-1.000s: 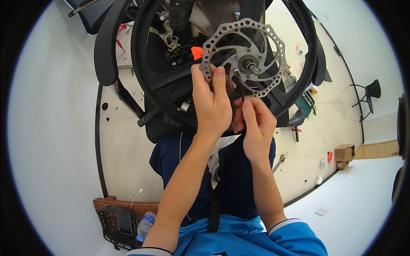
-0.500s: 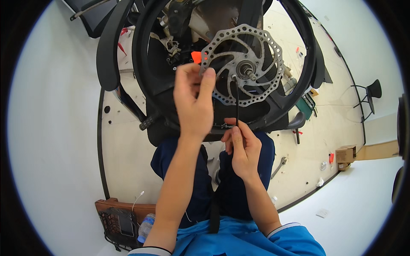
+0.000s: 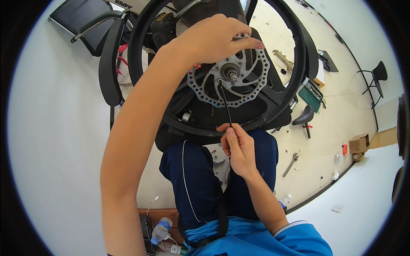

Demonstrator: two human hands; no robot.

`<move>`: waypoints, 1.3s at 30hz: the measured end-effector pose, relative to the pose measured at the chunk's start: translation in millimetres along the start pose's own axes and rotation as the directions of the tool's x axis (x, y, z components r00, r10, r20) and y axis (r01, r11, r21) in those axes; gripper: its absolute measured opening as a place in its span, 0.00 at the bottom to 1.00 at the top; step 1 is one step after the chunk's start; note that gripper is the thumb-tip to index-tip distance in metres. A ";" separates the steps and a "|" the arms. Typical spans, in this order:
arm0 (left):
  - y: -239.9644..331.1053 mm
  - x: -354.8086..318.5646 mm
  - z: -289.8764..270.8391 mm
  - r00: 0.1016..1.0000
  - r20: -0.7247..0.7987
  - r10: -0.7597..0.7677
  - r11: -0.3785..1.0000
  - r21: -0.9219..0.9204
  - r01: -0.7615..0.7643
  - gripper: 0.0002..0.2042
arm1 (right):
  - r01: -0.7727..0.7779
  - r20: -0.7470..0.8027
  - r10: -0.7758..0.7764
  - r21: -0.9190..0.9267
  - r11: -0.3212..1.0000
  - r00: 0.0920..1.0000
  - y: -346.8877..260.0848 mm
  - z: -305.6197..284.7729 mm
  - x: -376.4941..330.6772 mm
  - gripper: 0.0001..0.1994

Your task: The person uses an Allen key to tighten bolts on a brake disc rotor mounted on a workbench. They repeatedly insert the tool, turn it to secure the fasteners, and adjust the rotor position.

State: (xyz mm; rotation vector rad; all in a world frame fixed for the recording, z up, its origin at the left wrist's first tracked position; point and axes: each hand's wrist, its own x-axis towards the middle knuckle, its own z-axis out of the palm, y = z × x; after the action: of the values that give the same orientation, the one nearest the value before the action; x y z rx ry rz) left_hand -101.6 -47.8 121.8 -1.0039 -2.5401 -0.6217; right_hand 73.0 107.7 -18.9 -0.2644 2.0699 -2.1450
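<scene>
Brake disc [image 3: 242, 73]: silver, drilled, upper centre of the frame, seated around the hub axle [image 3: 233, 77] inside the black wheel [image 3: 300, 64]. Judged stiff, light in itself but bulky with the wheel; bare metal could be slippery if greasy, and the cut-outs may nip skin. Best hold for you: steady the wheel's rim, keeping off the disc's braking face.

Thin black tool [image 3: 226, 103]: rod-like, probably rigid; upper end at the disc, just below and left of the axle. Your right hand [image 3: 240, 150], centre of frame, pinches its lower end between thumb and fingers; gripping that far out should give leverage.

Your left hand [image 3: 220, 40] arches over the disc's upper edge, thumb extended; other fingers partly hidden, grip cannot be told.

Outward: adjustable wrench [image 3: 291, 165] on the floor, right of centre.
</scene>
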 end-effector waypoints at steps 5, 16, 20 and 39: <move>0.3 -6.1 9.9 0.979 -0.173 0.112 0.966 0.248 -0.067 0.23 | 0.001 0.009 -0.001 -0.006 1.000 1.000 0.3 -1.0 1.3 0.15; -2.0 -5.4 15.0 0.966 -0.221 0.137 0.962 0.261 -0.077 0.25 | -0.015 -0.030 0.018 0.099 0.995 0.999 6.7 4.8 1.0 0.15; -3.7 -7.0 15.3 0.959 -0.241 0.147 0.961 0.265 -0.081 0.25 | -0.040 -0.015 0.043 0.144 0.989 0.999 6.2 7.7 1.1 0.15; 0.6 -6.4 12.5 0.980 -0.180 0.080 0.985 0.166 -0.050 0.23 | -0.113 0.033 0.111 0.478 0.871 0.993 24.7 73.1 21.0 0.18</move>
State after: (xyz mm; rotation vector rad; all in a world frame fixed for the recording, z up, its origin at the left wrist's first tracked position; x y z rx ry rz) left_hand -98.6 -44.6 108.5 -0.9234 -2.3421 -0.4608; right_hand 68.9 30.8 -40.7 -0.0827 1.4342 -2.4818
